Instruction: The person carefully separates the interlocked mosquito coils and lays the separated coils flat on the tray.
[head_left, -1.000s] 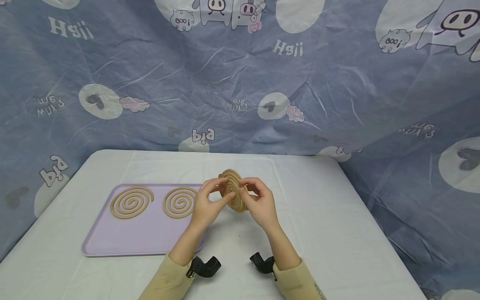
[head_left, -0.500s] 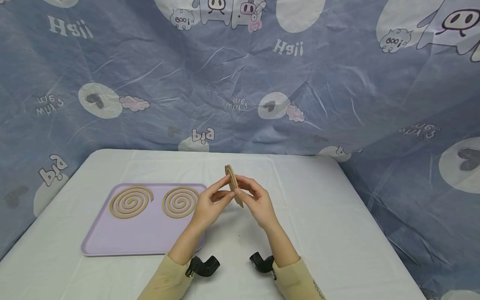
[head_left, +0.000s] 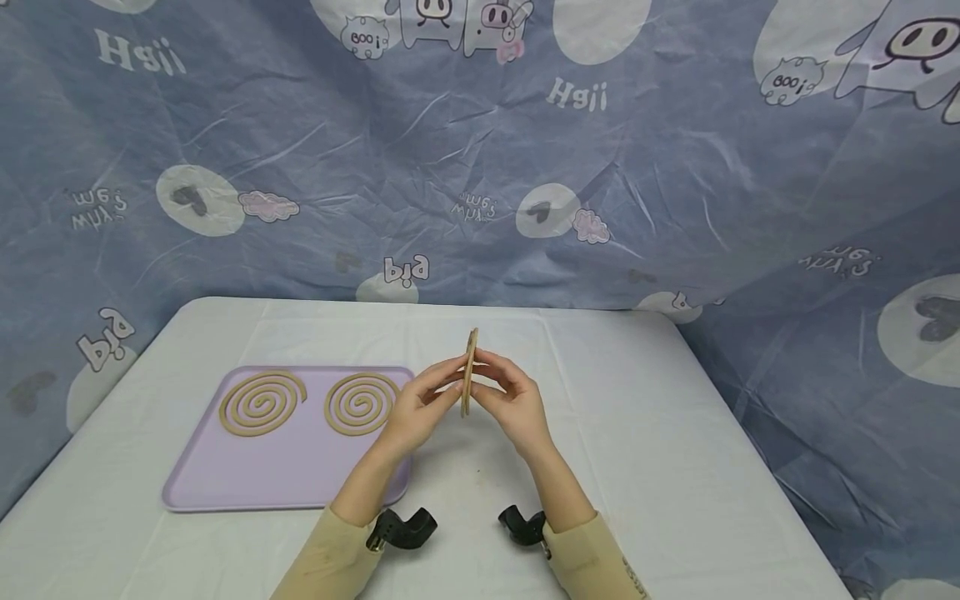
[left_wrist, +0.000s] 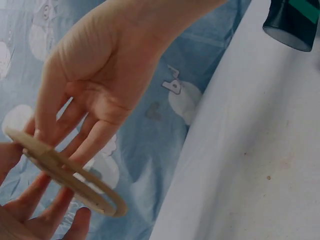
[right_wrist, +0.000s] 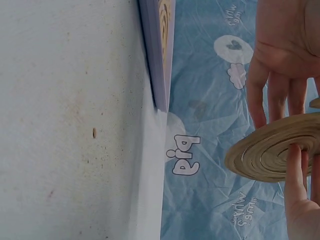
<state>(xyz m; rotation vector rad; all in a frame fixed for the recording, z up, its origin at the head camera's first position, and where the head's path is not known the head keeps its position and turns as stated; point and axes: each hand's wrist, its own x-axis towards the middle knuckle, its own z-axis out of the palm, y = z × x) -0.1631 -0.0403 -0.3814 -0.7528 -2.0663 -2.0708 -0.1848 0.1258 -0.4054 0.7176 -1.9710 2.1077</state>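
Observation:
A tan mosquito coil (head_left: 469, 371) is held on edge above the table, seen nearly as a thin upright line in the head view. My left hand (head_left: 415, 417) pinches it from the left with thumb and fingers. From the right, my right hand (head_left: 519, 412) pinches it too, fingertips on its other face. In the left wrist view the coil (left_wrist: 50, 160) shows two thin layers with a narrow gap at one end. The right wrist view shows the spiral rings of the coil (right_wrist: 260, 150), fingertips touching its face.
A lilac tray (head_left: 285, 475) lies left of the hands. On its far half are a left spiral coil (head_left: 262, 403) and a right spiral coil (head_left: 362, 403). Small crumbs dot the white tablecloth (head_left: 637, 467). A blue printed curtain (head_left: 480, 150) hangs behind the table.
The coil has turned between both hands, from its spiral face showing to edge-on and upright. Both hands have stayed in nearly the same place.

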